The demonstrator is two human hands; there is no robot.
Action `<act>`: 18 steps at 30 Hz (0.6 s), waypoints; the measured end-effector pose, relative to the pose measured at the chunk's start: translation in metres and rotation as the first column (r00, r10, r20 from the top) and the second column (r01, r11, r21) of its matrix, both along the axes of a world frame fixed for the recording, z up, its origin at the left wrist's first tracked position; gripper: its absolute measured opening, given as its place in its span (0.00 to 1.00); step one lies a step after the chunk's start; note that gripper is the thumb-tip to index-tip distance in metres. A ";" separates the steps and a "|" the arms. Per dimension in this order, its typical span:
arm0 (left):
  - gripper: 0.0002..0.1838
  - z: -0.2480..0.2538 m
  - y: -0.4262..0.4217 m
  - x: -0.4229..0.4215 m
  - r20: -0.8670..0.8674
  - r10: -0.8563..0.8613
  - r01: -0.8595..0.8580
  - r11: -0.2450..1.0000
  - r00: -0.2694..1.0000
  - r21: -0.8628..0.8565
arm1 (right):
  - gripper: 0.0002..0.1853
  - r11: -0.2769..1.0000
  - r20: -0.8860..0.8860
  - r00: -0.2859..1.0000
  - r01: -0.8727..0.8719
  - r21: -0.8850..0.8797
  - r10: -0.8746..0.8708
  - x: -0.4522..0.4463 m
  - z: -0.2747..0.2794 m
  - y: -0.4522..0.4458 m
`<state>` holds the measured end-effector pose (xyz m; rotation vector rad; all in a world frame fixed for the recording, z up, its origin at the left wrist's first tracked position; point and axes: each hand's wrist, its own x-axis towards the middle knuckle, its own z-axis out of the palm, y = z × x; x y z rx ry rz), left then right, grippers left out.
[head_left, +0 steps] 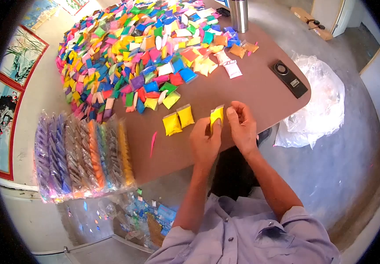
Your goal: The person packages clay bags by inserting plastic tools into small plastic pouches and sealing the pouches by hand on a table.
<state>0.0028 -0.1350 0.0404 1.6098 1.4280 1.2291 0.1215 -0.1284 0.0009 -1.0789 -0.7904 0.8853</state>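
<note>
My left hand [205, 137] pinches a small yellow packet [216, 115] upright, with the thumb across its front. Just right of it, my right hand [242, 125] is raised with loosely bent fingers; nothing shows in it. On the brown table left of my hands lie two more yellow packets, a plump one [171, 124] and another one [185, 115] touching it. A thin pink strip [153, 144] lies farther left, nearer the table's front edge.
A large heap of small coloured packets [124, 57] covers the back left of the table [260, 88]. Bagged twisted coloured sticks [82, 154] stand at front left. A steel flask [239, 17] and black device [288, 78] are rightward. A clear plastic bag [315, 101] sits beyond the edge.
</note>
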 end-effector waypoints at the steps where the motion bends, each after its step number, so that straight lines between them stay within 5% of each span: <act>1: 0.07 0.001 0.008 0.005 -0.157 0.018 -0.006 0.997 0.987 0.075 | 0.18 1.000 0.034 0.999 0.021 0.010 -0.022 0.008 0.004 0.002; 5: 0.11 0.001 0.042 0.038 -0.231 -0.031 0.102 0.948 0.972 0.301 | 0.18 0.993 0.051 0.993 -0.104 -0.050 0.107 0.031 0.021 0.015; 7: 0.18 -0.001 0.057 0.057 -0.275 -0.118 0.233 0.870 0.954 0.434 | 0.17 0.973 0.153 0.984 -0.054 -0.224 0.090 0.057 0.024 0.027; 9: 0.20 -0.007 0.067 0.066 -0.243 -0.209 0.294 0.870 0.947 0.396 | 0.16 0.966 0.172 0.983 -0.020 -0.259 0.066 0.081 0.012 0.038; 13: 0.20 -0.028 0.101 0.073 0.009 -0.291 0.287 0.948 0.957 0.136 | 0.15 0.999 0.333 0.943 0.037 -0.036 -0.023 0.104 0.006 0.049; 15: 0.16 -0.034 0.120 0.076 0.251 -0.473 0.497 0.867 0.844 -0.035 | 0.15 0.998 0.285 0.958 -0.019 -0.057 0.035 0.106 0.007 0.051; 18: 0.09 -0.037 0.129 0.077 0.205 -0.531 0.551 0.833 0.822 -0.055 | 0.15 0.996 0.288 0.957 0.016 -0.087 0.010 0.104 -0.003 0.056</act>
